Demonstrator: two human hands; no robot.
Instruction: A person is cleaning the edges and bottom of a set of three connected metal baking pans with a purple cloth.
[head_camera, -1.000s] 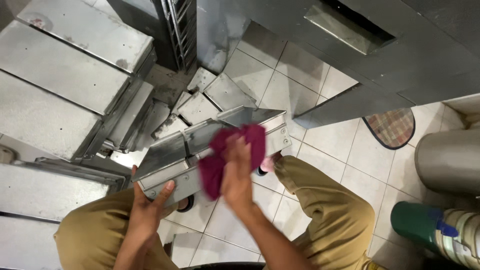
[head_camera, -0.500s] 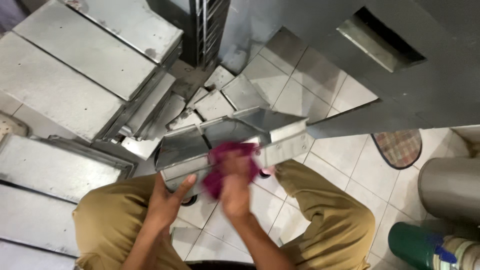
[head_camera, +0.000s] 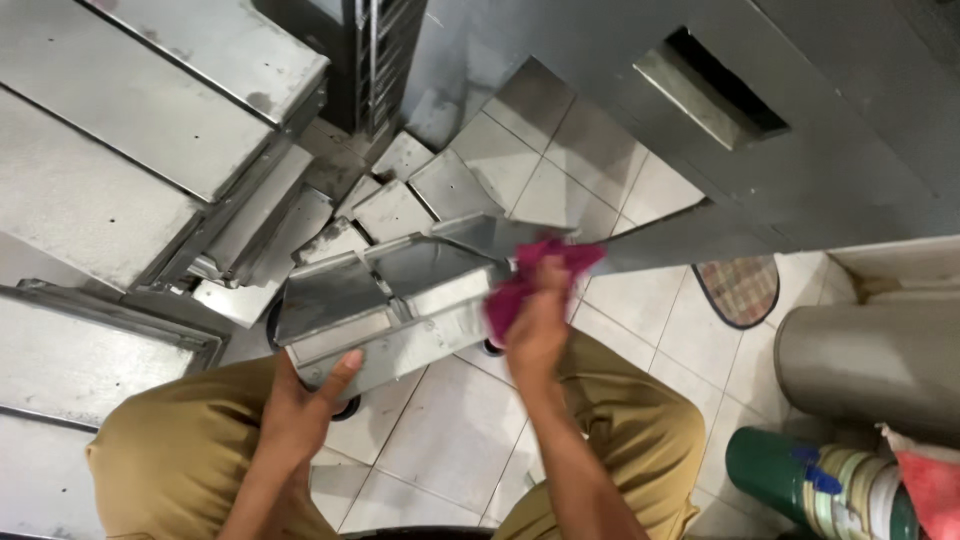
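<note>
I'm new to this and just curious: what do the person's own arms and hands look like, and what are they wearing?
Both the left hand and the right hand are bare: no gloves, and no rings, watch or wristband that I can make out. The forearms are bare too, with no sleeves in view. Below them the person wears khaki trousers.
</note>
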